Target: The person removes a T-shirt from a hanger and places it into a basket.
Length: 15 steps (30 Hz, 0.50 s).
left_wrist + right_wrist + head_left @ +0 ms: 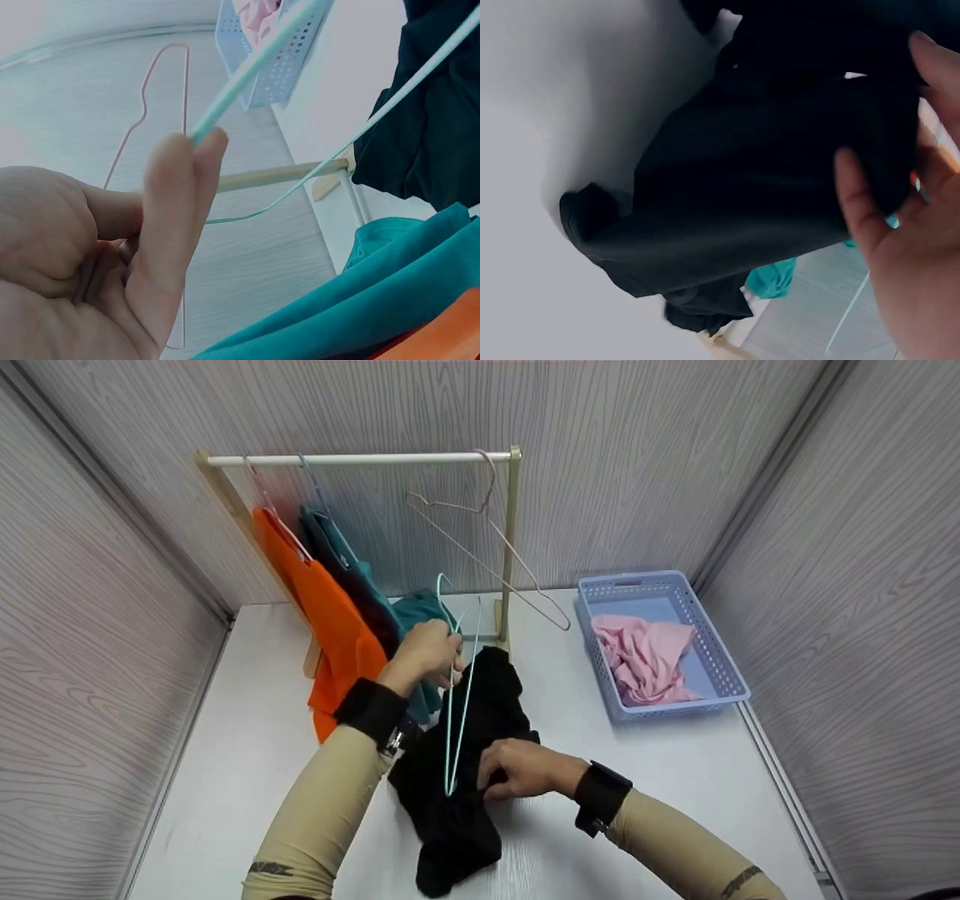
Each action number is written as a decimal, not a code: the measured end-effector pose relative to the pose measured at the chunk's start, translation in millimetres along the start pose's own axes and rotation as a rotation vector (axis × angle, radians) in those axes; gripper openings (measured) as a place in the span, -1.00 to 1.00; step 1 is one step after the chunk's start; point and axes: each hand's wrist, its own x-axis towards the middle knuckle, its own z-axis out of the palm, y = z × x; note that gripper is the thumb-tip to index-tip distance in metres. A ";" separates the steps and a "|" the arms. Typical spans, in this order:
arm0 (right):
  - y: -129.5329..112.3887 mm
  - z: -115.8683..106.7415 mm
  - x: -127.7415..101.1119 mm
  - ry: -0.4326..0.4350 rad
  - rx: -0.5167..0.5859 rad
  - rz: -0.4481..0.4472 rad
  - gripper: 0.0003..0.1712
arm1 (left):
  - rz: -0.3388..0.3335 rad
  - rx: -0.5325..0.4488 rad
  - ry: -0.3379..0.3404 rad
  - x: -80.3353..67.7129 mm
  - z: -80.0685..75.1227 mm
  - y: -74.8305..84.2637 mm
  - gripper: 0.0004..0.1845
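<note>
My left hand (pixel 431 649) grips a mint-green wire hanger (pixel 450 790) near its upper part, and the hanger tilts down over a black garment (pixel 487 697). In the left wrist view, the fingers curl around the mint wire (pixel 255 67). The black garment lies bunched on the table in front of me. My right hand (pixel 521 769) pinches the garment's right edge near the hanger's lower end. Seen from the right wrist, the dark cloth (pixel 742 172) passes between thumb and fingers; part of the grip is hidden behind it.
A clothes rack with a white bar (pixel 375 458) stands at the back left. An orange garment (pixel 330 607) and teal clothing (pixel 360 574) hang from it, beside a bare pink hanger (pixel 487 510). A blue basket (pixel 587 637) at right holds pink cloth (pixel 645 656).
</note>
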 end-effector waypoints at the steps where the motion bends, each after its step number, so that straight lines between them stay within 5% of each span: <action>1: 3.6 0.8 -2.7 -0.005 0.010 0.018 -0.85 | 0.003 -0.003 0.007 0.1 -2.5 0.6 -0.62; 15: 72.0 13.3 -61.9 0.116 0.183 0.261 -0.80 | -0.007 -0.284 0.094 -0.7 -58.6 32.1 -0.65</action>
